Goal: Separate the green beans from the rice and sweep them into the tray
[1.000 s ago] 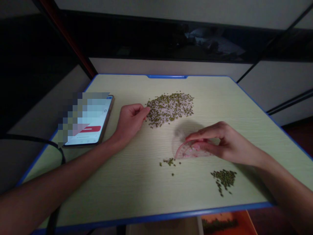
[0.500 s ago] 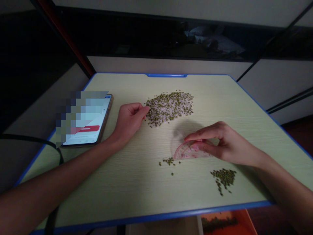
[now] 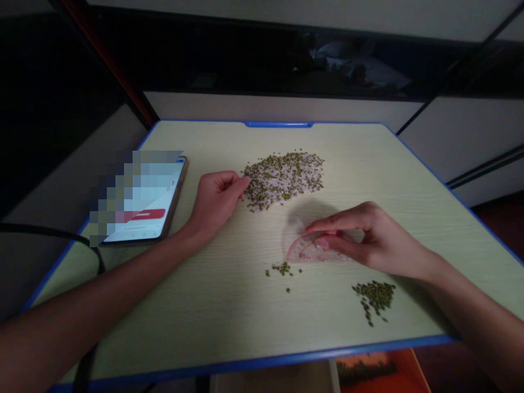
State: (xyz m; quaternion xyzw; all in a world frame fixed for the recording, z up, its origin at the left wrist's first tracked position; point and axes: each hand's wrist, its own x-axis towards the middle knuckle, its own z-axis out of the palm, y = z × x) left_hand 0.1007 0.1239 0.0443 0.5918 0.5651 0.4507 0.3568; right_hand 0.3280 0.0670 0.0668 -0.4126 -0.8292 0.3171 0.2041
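My right hand (image 3: 360, 234) pinches a clear pink protractor (image 3: 305, 252) between thumb and fingers, its straight edge down near the tabletop. Just below that edge lies a small scatter of green mung beans (image 3: 283, 268). A separate little heap of mung beans (image 3: 374, 295) rests nearer the front edge, below my right wrist. My left hand (image 3: 219, 199) is closed, with thumb against curled fingers, at the left side of a spread of pale grains mixed with mung beans (image 3: 286, 177). Whatever is between the left fingers, if anything, is hidden.
A phone (image 3: 141, 218) with a lit screen lies at the table's left side, and a black cable (image 3: 49, 232) runs past it. The pale tabletop (image 3: 221, 305) has a blue rim. Under its front edge stands an orange container (image 3: 405, 365) beside a pale one.
My right hand has shifted the protractor slightly left and up, away from the small bean scatter. My left hand keeps its place by the mixed pile.
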